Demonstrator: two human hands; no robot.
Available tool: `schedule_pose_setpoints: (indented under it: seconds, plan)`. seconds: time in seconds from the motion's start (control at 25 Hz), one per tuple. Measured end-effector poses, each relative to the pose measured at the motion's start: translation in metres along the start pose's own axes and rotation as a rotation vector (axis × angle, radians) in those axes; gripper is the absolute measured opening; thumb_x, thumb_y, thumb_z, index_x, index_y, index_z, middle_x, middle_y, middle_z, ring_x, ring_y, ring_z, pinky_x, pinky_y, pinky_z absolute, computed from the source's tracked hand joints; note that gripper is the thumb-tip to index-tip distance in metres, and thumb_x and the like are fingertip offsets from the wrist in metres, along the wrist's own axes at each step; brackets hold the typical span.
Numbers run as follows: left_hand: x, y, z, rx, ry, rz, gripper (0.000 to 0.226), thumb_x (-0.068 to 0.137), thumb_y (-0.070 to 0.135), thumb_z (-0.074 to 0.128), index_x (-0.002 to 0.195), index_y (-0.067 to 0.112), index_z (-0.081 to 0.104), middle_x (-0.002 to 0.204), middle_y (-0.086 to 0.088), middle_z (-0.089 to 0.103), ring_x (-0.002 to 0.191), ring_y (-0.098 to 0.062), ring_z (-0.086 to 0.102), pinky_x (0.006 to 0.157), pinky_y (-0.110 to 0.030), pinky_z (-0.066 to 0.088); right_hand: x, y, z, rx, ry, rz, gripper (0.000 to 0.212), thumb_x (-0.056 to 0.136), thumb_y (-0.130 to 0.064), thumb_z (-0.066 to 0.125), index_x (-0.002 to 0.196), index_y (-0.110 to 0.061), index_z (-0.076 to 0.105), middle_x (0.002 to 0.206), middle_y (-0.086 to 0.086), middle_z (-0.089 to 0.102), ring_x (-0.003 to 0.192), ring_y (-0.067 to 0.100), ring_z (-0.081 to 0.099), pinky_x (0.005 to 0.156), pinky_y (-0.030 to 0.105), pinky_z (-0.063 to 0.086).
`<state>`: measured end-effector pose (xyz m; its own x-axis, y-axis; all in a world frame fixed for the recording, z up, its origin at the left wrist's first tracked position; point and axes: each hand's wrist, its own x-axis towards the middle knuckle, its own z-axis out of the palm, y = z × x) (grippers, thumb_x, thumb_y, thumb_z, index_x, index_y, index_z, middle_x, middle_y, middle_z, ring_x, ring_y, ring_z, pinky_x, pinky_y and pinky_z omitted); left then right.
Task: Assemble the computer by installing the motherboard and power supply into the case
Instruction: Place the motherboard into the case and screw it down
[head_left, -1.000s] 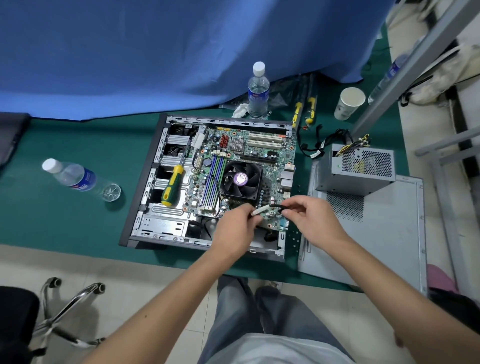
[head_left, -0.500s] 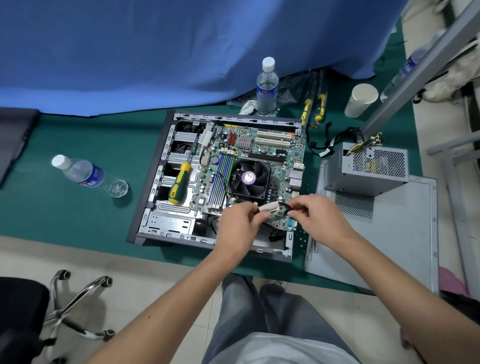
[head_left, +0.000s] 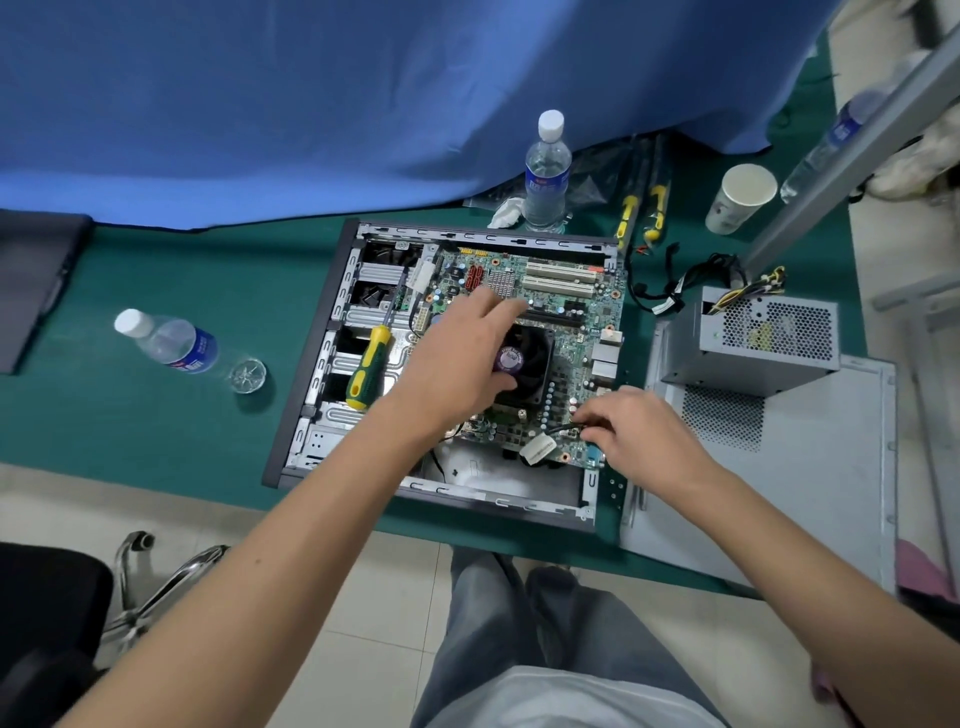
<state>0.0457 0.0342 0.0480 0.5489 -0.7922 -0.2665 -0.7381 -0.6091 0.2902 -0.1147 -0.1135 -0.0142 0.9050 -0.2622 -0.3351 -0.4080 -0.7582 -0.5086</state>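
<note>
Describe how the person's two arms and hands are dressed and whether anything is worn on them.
Both arms are bare to the frame's edge, no sleeves showing. The left hand and right hand wear no gloves. No watch, ring or wrist strap is visible on either.

1. The left hand (head_left: 457, 364) covers the middle of the motherboard (head_left: 571, 306) and part of the fan (head_left: 524, 358); its fingertips are motion-blurred.
2. The right hand (head_left: 639, 436) hides where the black cable (head_left: 563, 428) ends; it seems pinched, but the fingers there are too small to be sure.
3. The label (head_left: 537, 448) text is unreadable.
4. A bottle (head_left: 831, 140) at the right is blurred and partly behind a metal bar (head_left: 857, 140).
5. The chair (head_left: 47, 613) is cut off by the left edge.
</note>
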Motion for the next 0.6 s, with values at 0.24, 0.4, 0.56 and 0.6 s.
schedule_pose_setpoints:
  seconds: [0.24,0.4,0.56,0.6]
  plan:
    - [0.024,0.0,-0.003,0.066,-0.301,0.022,0.103,0.075,0.035,0.083,0.157,0.018,0.022,0.157,-0.006,0.033,0.142,-0.026,0.031,0.116,-0.036,0.026,0.003,0.0,0.003,-0.075,0.014,0.019,0.014,0.092,-0.022,0.068,0.099,-0.012,0.074,0.094,-0.004,0.048,0.091,0.012,0.043,0.08,0.025,0.038]
    - [0.023,0.005,0.002,0.135,-0.279,0.027,0.11,0.07,0.028,0.088,0.157,0.017,0.021,0.159,-0.007,0.03,0.144,-0.026,0.03,0.117,-0.035,0.026,0.007,-0.009,-0.001,-0.154,-0.077,0.057,0.007,0.091,-0.014,0.069,0.086,-0.009,0.07,0.09,-0.002,0.052,0.091,0.016,0.054,0.074,0.029,0.046]
    - [0.025,0.002,0.001,0.092,-0.266,-0.005,0.11,0.067,0.026,0.09,0.156,0.02,0.024,0.158,-0.005,0.033,0.144,-0.025,0.031,0.116,-0.034,0.027,0.015,-0.021,-0.003,-0.22,-0.121,0.076,0.01,0.089,-0.004,0.064,0.08,-0.006,0.064,0.089,0.002,0.055,0.085,0.018,0.055,0.074,0.034,0.052]
    - [0.024,0.001,0.001,0.076,-0.272,-0.014,0.111,0.066,0.026,0.09,0.156,0.02,0.025,0.158,-0.004,0.033,0.144,-0.025,0.031,0.116,-0.034,0.027,0.017,-0.021,-0.003,-0.203,-0.124,0.092,0.011,0.089,-0.005,0.065,0.079,-0.006,0.064,0.088,0.003,0.056,0.084,0.018,0.056,0.075,0.035,0.053]
